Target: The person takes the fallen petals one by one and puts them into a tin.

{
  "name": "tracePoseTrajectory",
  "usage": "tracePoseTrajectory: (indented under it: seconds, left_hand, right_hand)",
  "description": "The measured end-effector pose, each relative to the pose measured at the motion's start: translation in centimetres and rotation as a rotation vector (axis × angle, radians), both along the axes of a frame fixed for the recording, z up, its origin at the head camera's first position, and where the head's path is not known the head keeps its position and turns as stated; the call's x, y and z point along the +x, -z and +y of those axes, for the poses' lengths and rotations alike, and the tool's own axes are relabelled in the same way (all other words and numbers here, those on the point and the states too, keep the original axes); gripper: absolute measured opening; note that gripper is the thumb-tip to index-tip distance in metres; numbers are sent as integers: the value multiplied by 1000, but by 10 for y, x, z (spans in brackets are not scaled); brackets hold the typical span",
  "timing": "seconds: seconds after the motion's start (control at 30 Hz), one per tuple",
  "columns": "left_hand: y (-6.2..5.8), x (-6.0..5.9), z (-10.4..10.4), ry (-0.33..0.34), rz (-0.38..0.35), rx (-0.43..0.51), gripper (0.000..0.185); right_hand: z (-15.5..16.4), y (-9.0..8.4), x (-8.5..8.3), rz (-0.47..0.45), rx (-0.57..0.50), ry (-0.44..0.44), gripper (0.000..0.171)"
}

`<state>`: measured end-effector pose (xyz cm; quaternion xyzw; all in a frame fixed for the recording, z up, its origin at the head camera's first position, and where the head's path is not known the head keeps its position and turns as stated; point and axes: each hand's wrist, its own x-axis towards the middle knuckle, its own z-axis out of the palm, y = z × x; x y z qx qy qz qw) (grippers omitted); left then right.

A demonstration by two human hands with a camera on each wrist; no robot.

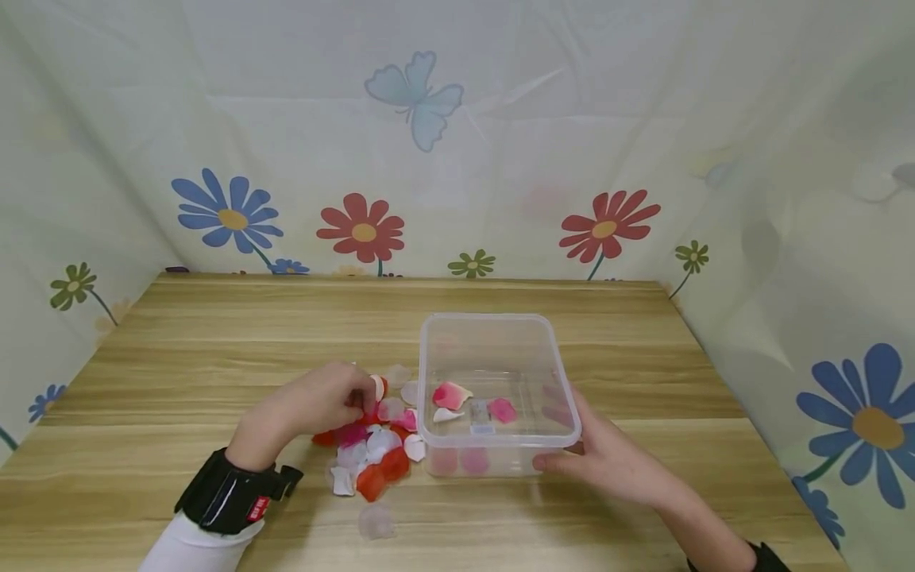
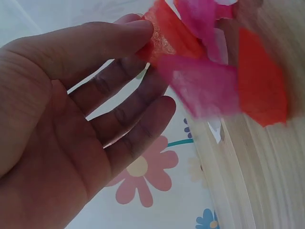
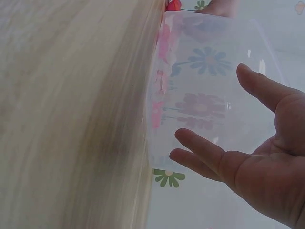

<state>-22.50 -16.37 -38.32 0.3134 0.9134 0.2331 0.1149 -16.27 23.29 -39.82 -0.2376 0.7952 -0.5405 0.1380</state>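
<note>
A clear plastic box (image 1: 500, 342) stands mid-table with a few pink and white petals (image 1: 450, 394) on its floor. Left of it lies a loose pile of red, pink and white petals (image 1: 372, 457). My left hand (image 1: 360, 397) hovers over the pile's far side. In the left wrist view the left hand (image 2: 147, 43) pinches a red-orange petal (image 2: 164, 36) between thumb and forefinger, with a pink petal (image 2: 200, 86) just below. My right hand (image 1: 565, 449) rests with straight fingers against the box's near right corner. The box (image 3: 205, 95) and the right hand (image 3: 224, 119) also show in the right wrist view.
The wooden table (image 1: 214, 349) is walled on three sides by a flower-printed curtain (image 1: 364, 230). One pale petal (image 1: 376, 520) lies apart, near the front edge. A black wrist strap (image 1: 229, 492) sits on my left forearm.
</note>
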Motion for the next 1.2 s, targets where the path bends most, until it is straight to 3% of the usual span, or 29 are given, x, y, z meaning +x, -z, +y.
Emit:
tracePoseTrajectory:
  seconds: [0.4, 0.9, 1.2]
  left_hand:
    - [-4, -2, -3, -26, -13, 40, 17]
    - [-11, -4, -4, -26, 22, 48, 13]
    - [-13, -1, -3, -47, 27, 50, 13]
  right_hand:
    - [1, 0, 0, 8, 10, 5, 108]
    - [2, 1, 0, -6, 14, 21, 109]
    - [1, 3, 0, 23, -12, -8, 109]
